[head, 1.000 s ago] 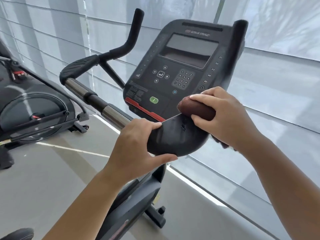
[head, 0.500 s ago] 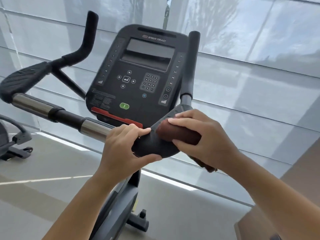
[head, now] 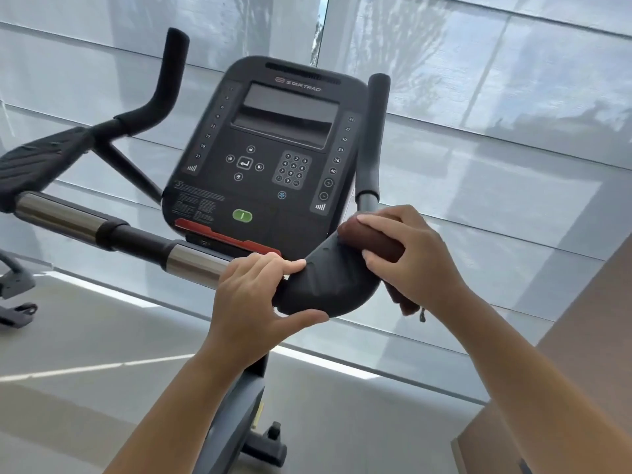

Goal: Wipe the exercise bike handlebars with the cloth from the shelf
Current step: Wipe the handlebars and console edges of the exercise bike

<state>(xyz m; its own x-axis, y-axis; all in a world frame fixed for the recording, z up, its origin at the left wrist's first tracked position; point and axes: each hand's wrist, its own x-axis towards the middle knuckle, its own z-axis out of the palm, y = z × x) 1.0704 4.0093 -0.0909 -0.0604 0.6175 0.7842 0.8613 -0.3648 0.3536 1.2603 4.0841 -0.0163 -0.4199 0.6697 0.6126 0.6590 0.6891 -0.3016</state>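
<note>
Nearest the camera, two bare forearms reach up from the bottom edge. The left hand (head: 253, 295) grips the handlebars (head: 328, 292) where the chrome tube meets the dark curved pad, fingers over the top and thumb underneath. Just to its right, the right hand (head: 413, 261) holds a dark brown cloth (head: 372, 241), fingers curled round it. The bundled cloth is pressed against the upper side of that pad, and a loose end hangs below the hand. Behind the hands stands the console (head: 273, 155), its screen dark, with an upright grip on either side. Farther back are pale window blinds (head: 513, 97) and, lower left, a grey floor (head: 68, 336).
</note>
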